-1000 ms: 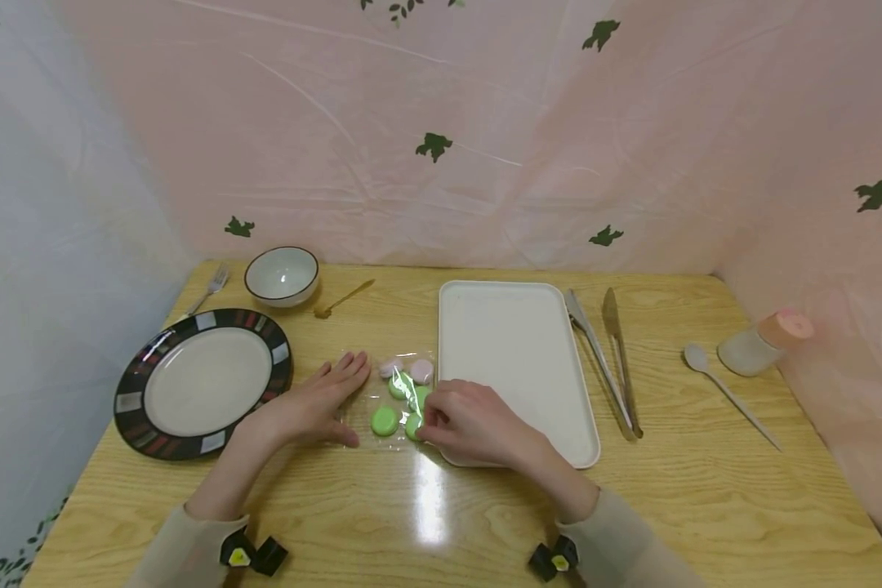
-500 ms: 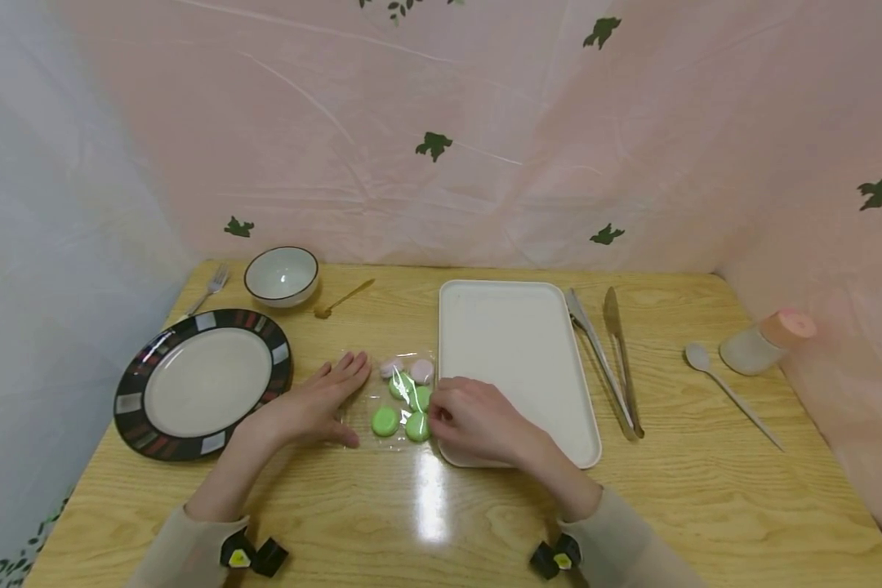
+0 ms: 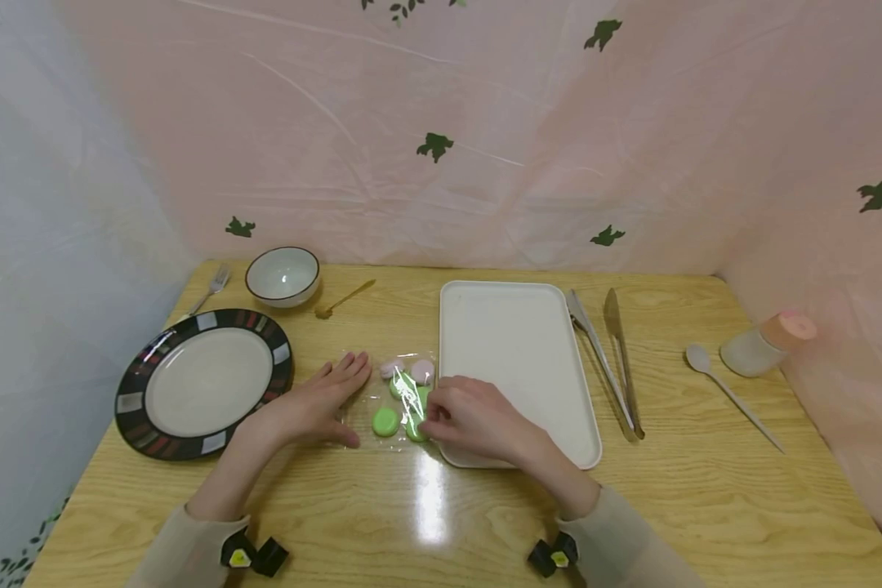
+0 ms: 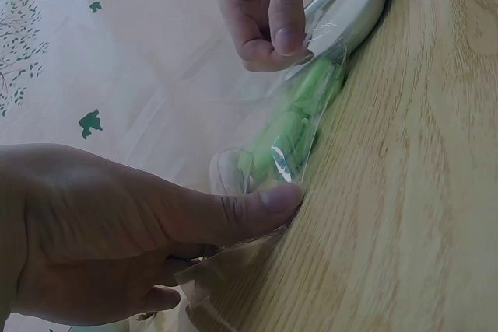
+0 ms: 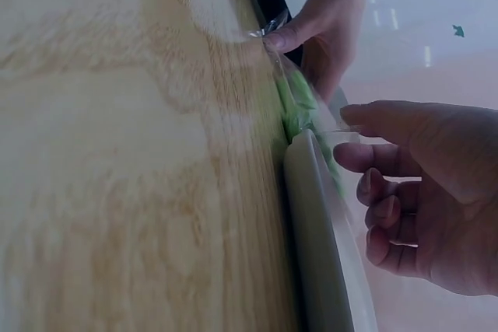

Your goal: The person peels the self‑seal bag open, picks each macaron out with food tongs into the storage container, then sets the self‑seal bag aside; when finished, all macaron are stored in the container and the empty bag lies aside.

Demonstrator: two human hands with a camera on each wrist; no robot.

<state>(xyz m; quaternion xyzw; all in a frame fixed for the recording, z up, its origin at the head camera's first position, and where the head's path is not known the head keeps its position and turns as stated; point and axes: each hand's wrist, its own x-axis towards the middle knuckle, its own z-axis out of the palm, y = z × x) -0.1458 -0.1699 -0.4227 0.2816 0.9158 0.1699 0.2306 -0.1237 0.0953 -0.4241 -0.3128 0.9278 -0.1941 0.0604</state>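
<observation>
In the head view a clear plastic bag [image 3: 371, 402] lies flat on the table, with several green macarons [image 3: 385, 422] and two pink macarons [image 3: 422, 372] inside. My left hand [image 3: 312, 408] presses on the bag's left side, fingers straight and spread; its thumb rests on the film in the left wrist view. Thumb and curled index finger of my right hand [image 3: 478, 420] pinch the bag's right edge, above the near left corner of a white tray [image 3: 514, 351]. In the right wrist view, the right hand's other fingers [image 5: 389, 211] curl loosely.
A dark-rimmed plate [image 3: 275, 322], fork [image 3: 219, 280], bowl [image 3: 282, 282] and small gold-coloured utensil [image 3: 344, 300] stand left and behind. Right of the tray lie metal tongs [image 3: 623, 367], a spoon [image 3: 698, 358] and a tilted jar [image 3: 751, 353] with a pinkish top.
My right hand shifted slightly right, then back left by now, and the glare on the bag changed with it. My left hand has stayed in place.
</observation>
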